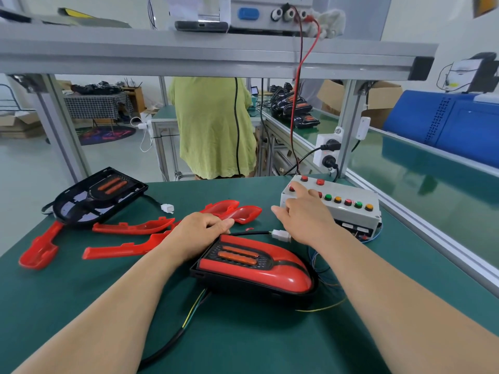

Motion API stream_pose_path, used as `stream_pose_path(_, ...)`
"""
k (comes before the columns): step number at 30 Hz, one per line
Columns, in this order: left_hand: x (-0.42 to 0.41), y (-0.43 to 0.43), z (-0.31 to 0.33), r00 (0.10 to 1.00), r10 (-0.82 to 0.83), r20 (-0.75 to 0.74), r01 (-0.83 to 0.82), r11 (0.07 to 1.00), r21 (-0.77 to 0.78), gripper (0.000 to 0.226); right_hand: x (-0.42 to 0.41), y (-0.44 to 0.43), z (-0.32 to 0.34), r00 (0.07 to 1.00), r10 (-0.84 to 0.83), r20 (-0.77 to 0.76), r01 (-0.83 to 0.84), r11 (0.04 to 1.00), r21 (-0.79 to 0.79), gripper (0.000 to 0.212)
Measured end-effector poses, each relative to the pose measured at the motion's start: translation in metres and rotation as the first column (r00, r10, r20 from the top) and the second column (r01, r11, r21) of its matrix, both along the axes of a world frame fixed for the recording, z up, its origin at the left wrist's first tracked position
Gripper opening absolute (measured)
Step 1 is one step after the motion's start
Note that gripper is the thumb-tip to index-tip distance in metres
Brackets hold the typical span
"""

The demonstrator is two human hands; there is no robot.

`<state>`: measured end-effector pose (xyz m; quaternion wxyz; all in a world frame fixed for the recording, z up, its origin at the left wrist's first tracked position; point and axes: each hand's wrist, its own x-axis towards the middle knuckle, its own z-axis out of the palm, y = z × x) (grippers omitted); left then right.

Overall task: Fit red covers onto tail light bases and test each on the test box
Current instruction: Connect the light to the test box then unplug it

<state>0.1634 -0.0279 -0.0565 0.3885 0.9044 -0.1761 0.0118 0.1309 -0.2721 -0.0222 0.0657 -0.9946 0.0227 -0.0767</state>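
Head view: my only feed, so everything below is read from it.
Covered tail light (256, 265): it lies on the green table (243, 341) directly in front of me, between my forearms. Its red cover sits on the black base, so I judge fitting done for this unit.
Left hand (199, 229): it rests on the light's far end with the fingers (222, 224) curled down and clamped over the edge. I read this as pinning the unit so its cable cannot drag it during the test.
White connector (282, 235): it is on the light's black lead, close to the test box and just below my right hand. I cannot tell whether it is mated.
Test box (348, 215): the grey box sits at the table's far right, with red, green and amber buttons along its top, near enough to reach without leaning.
Right hand (305, 218): the index finger is stretched straight onto a red button at the box's left end. The other fingers are loosely bent and grip nothing, which looks like the test step under way.
Lamp bars: I cannot tell whether the two orange bars in the light are lit.
Bare base (100, 197): black and uncovered, it lies at the far left with its white plug loose beside it. I judge it next in line.
Loose red covers (133, 228): they are spread between the bare base and my left hand, within easy pick-up.
Risk: a half-seated connector would read as a dead lamp.
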Motion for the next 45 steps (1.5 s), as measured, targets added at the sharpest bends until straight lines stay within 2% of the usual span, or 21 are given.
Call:
stream_pose_path(7, 0.000, 0.000, 0.000, 1.000, -0.013, 0.000, 0.013, 1.000, -0.002, 0.040, 0.009, 0.000, -0.001, 0.998, -0.008, -0.062, 0.009, 1.000, 0.005, 0.068)
stream_pose_path(18, 0.000, 0.000, 0.001, 1.000, -0.022, -0.004, 0.022, 1.000, 0.019, 0.042, 0.005, -0.001, -0.002, 0.995, 0.005, -0.098, -0.005, 1.000, 0.004, 0.063)
stream_pose_path(20, 0.000, 0.001, 0.000, 1.000, -0.011, -0.008, 0.011, 1.000, -0.003, 0.037, 0.002, 0.000, -0.003, 0.999, -0.005, -0.040, 0.006, 1.000, 0.024, 0.059)
stream_pose_path(23, 0.001, 0.001, -0.001, 1.000, -0.012, -0.020, 0.012, 1.000, -0.013, 0.037, -0.004, -0.001, -0.008, 0.988, -0.058, 0.141, 0.052, 0.998, 0.045, 0.049)
stream_pose_path(26, 0.000, 0.001, -0.001, 1.000, -0.009, -0.023, 0.009, 1.000, -0.017, 0.038, -0.009, -0.008, -0.018, 0.947, -0.141, 0.290, 0.128, 0.990, 0.063, 0.049)
stream_pose_path(28, 0.000, 0.001, 0.000, 1.000, -0.006, -0.025, 0.006, 1.000, -0.013, 0.038, -0.012, -0.015, -0.023, 0.924, -0.190, 0.332, 0.171, 0.981, 0.087, 0.049)
stream_pose_path(36, 0.000, 0.000, 0.000, 1.000, -0.002, -0.029, 0.002, 1.000, -0.016, 0.035, -0.010, -0.033, -0.033, 0.932, -0.294, 0.213, 0.285, 0.956, 0.073, 0.054)
stream_pose_path(45, 0.003, 0.002, -0.003, 1.000, -0.005, -0.028, 0.005, 1.000, 0.000, 0.029, -0.004, -0.039, -0.029, 0.941, -0.300, 0.155, 0.291, 0.954, 0.075, 0.053)
